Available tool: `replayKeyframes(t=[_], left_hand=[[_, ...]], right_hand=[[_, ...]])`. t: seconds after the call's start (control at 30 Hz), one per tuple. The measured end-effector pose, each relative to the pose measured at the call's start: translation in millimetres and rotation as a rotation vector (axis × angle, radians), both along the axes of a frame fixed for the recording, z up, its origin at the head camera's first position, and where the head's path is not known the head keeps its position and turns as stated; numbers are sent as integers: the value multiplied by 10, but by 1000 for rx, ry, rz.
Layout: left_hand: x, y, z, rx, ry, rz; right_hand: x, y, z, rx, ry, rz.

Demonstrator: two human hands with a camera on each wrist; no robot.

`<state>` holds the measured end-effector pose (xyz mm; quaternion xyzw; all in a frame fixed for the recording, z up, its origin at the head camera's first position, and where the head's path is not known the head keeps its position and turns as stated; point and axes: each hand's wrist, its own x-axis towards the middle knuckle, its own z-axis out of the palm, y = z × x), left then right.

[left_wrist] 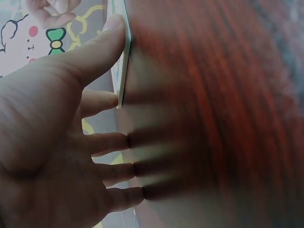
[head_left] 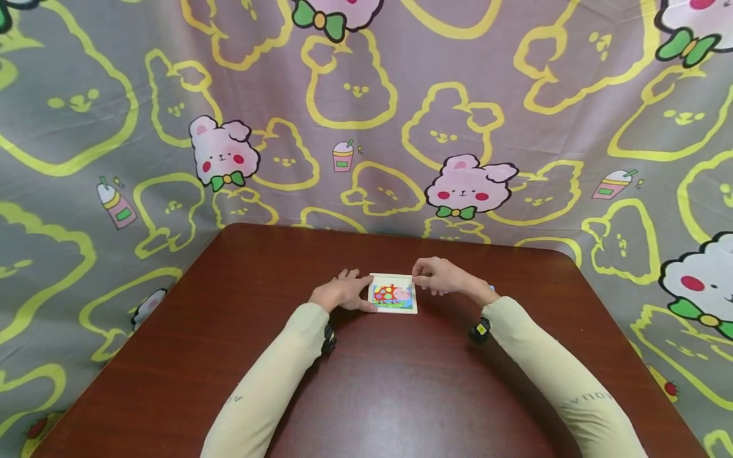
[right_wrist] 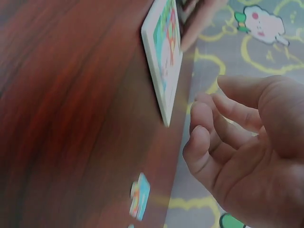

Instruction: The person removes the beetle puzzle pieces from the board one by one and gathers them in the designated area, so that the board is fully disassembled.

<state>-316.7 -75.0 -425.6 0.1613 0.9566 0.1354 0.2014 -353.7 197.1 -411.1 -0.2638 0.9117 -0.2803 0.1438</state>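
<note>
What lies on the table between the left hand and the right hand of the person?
A pale-framed picture board lies between the left hand and the right hand; the head view shows this most clearly.

The right hand [right_wrist: 256,171], fingers loosely bent, fills the lower right, while a white-framed rectangular picture board [right_wrist: 169,102] at upper centre and a small flat blue-and-orange piece [right_wrist: 141,197] at lower centre lie on the reddish-brown wood-grain worktop [right_wrist: 71,118].

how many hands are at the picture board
2: the left hand touches the left side of the picture board, and the right hand is at its far right corner; no others show.
</note>
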Motion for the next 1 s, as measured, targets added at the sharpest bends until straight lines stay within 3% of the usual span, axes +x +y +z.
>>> replayKeyframes(t=[0.47,1.0], left_hand=[[-28,19,-15,-44,1,16],[-7,-10,-21,-51,-2,0]], right_hand=[[-37,-400,-88,48,-5,58],[-27,-685,-227,157,40,40]])
